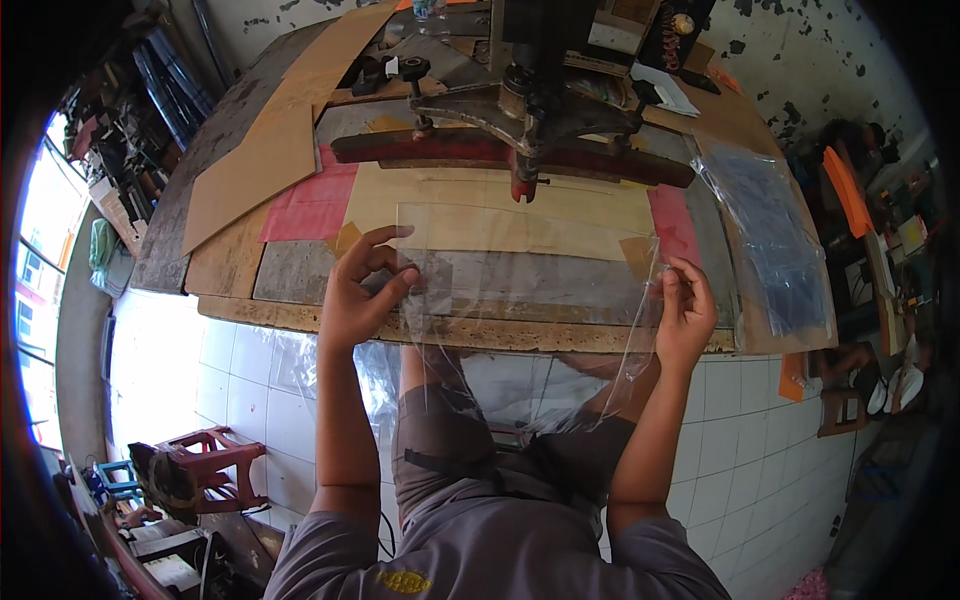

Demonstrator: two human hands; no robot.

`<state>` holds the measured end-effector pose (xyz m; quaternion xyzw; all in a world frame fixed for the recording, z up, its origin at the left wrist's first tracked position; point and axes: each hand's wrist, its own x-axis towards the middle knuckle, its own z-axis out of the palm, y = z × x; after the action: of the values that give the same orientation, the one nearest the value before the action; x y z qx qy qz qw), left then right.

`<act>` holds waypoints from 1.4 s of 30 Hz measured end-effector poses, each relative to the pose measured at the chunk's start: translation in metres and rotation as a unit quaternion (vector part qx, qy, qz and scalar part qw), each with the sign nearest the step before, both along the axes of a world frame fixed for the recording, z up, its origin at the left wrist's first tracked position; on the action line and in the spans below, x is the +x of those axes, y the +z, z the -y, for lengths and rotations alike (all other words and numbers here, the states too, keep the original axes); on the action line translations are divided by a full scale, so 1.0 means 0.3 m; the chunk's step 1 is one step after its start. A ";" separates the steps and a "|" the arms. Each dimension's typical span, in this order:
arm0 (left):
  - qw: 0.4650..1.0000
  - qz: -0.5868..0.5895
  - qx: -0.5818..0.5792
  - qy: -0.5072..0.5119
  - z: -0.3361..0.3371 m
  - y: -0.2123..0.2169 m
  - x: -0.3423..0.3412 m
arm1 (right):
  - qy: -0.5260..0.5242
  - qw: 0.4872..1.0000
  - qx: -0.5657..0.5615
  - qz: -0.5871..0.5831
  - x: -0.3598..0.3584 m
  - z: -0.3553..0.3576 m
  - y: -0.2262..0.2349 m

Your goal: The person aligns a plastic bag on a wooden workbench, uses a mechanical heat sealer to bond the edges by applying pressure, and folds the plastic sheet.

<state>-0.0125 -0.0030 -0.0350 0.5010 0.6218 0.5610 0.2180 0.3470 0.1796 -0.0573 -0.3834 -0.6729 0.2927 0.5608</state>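
A clear plastic sheet spreads between my two hands, its far part over the worktable and its near part hanging above my lap. My left hand grips the sheet's left edge with thumb and bent fingers. At the right edge, my right hand pinches the film between thumb and fingers. Beyond the sheet stands a press with a red bar, raised over a yellowish board on the grey table plate. Pink pieces flank that board. The sheet's near edge is hard to make out.
Cardboard covers the table's left side. A stack of clear plastic sheets lies at the right. The wooden front edge runs near my wrists. A red stool stands on the tiled floor; another person's legs show far right.
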 end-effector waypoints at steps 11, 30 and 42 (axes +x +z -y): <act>1.000 0.000 0.018 0.002 -0.001 -0.002 0.001 | -0.011 1.000 0.004 0.010 0.003 -0.002 0.002; 1.000 -0.015 0.017 -0.001 -0.001 0.002 0.000 | -0.008 1.000 -0.019 -0.011 0.002 -0.005 -0.009; 1.000 -0.010 0.002 -0.003 0.000 0.003 -0.003 | -0.009 1.000 -0.020 -0.007 -0.002 -0.003 -0.003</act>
<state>-0.0133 -0.0031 -0.0342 0.5092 0.6212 0.5566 0.2124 0.3464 0.1804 -0.0583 -0.3989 -0.6596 0.3037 0.5600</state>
